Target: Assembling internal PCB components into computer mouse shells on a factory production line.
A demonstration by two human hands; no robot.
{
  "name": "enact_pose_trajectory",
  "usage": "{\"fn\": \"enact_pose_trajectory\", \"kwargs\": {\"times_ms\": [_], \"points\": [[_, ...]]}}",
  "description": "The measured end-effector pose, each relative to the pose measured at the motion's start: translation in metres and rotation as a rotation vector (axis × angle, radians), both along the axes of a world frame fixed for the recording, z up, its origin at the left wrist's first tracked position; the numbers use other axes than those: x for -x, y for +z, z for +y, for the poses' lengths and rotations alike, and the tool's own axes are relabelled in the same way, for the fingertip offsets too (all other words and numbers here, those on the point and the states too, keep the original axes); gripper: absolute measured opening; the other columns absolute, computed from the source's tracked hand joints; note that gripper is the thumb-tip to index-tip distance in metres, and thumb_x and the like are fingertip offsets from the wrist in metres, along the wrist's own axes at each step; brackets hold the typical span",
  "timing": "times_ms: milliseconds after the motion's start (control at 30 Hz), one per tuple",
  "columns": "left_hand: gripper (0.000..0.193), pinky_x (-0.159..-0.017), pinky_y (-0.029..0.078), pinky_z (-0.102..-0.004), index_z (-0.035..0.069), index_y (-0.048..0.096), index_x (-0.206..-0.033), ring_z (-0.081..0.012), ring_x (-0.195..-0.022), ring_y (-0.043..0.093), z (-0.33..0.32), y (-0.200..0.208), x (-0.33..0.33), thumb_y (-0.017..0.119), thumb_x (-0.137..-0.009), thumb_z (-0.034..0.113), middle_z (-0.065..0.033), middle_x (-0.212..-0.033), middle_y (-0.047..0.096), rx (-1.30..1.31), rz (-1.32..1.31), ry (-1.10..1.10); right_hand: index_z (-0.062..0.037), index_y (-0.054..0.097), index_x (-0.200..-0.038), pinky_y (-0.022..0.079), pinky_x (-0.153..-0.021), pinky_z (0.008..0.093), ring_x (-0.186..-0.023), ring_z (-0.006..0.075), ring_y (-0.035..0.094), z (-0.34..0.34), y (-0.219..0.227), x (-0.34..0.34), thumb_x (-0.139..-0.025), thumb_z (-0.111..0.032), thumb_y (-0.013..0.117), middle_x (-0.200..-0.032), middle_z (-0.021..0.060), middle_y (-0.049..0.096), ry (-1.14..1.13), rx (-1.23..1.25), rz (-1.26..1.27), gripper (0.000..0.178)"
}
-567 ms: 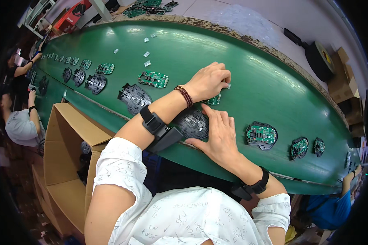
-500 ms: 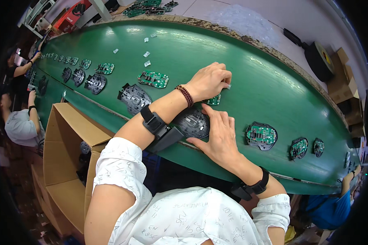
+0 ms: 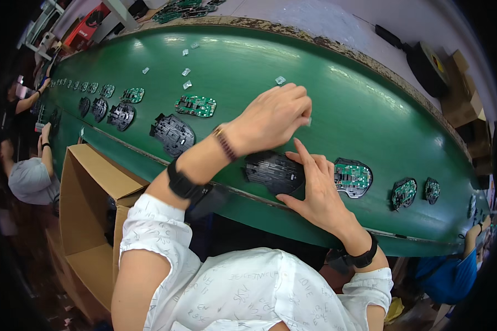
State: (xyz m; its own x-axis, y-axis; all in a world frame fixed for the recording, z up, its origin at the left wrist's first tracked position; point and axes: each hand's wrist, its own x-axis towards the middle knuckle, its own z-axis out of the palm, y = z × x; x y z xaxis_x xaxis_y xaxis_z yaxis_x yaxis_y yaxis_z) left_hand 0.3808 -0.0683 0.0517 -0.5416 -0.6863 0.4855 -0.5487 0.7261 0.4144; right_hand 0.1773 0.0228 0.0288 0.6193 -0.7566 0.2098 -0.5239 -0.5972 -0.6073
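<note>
A worker's right hand grasps the edge of a black mouse-shaped plastic shell near the front of a long green work surface, thumb on the near side and fingers on the far side, while the left hand hangs above, fingertips pinched on a small clear piece. The shell shows its ribbed interior with no circuit board visible, suggesting its assembly is at an early stage. To the right, three board-fitted shells look further along; to the left, four bare shells and a row of loose green circuit boards appear to be awaiting work. Several loose clear pieces dot the glossy surface, whose far edging is worn and flaking. Beyond it lie a heap of clear plastic and a black reel beside cardboard cartons. An open cardboard box stands at the worker's left; co-workers sit at left and, in blue, at far right.
</note>
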Motion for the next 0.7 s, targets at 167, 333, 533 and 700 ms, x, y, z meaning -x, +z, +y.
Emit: {"fn": "enact_pose_trajectory", "kwargs": {"times_ms": [167, 333, 533, 700], "points": [[0.015, -0.077, 0.042, -0.0396, 0.005, 0.061, -0.089, -0.0288, -0.088, 0.053, 0.077, 0.013, -0.015, 0.074, -0.082, 0.004, -0.0085, -0.091, 0.054, -0.01, -0.115, 0.013, 0.0033, 0.022, -0.159, 0.035, -0.105, 0.0456, -0.119, 0.0315, 0.051, 0.0, 0.003, 0.001, -0.073, -0.012, 0.088, -0.135, 0.0146, 0.057, -0.001, -0.023, 0.016, 0.11], [0.016, -0.077, 0.041, -0.038, 0.005, 0.062, -0.09, -0.0268, -0.088, 0.053, 0.094, -0.013, -0.018, 0.075, -0.082, 0.003, -0.0068, -0.094, 0.055, -0.098, -0.144, 0.051, 0.0039, 0.021, -0.159, 0.036, -0.103, 0.0455, -0.117, 0.032, 0.051, -0.001, 0.003, 0.002, -0.073, -0.013, 0.088, -0.13, 0.015, 0.057, 0.027, 0.039, -0.007, 0.111], [0.017, -0.077, 0.042, -0.0378, 0.005, 0.063, -0.091, -0.0262, -0.089, 0.054, 0.094, -0.02, -0.018, 0.076, -0.081, 0.003, -0.0068, -0.095, 0.056, -0.125, -0.128, 0.069, 0.0033, 0.021, -0.159, 0.036, -0.103, 0.0458, -0.118, 0.0322, 0.051, 0.0, 0.002, 0.001, -0.073, -0.013, 0.088, -0.126, 0.0151, 0.057, 0.023, 0.015, -0.007, 0.111], [0.017, -0.077, 0.042, -0.038, 0.005, 0.063, -0.091, -0.0266, -0.088, 0.054, 0.094, -0.022, -0.018, 0.076, -0.08, 0.003, -0.0066, -0.095, 0.057, -0.127, -0.09, 0.066, 0.003, 0.022, -0.16, 0.036, -0.104, 0.046, -0.118, 0.0322, 0.051, 0.001, 0.002, 0.0, -0.073, -0.013, 0.088, -0.127, 0.0153, 0.057, 0.011, 0.011, 0.004, 0.111]]}}
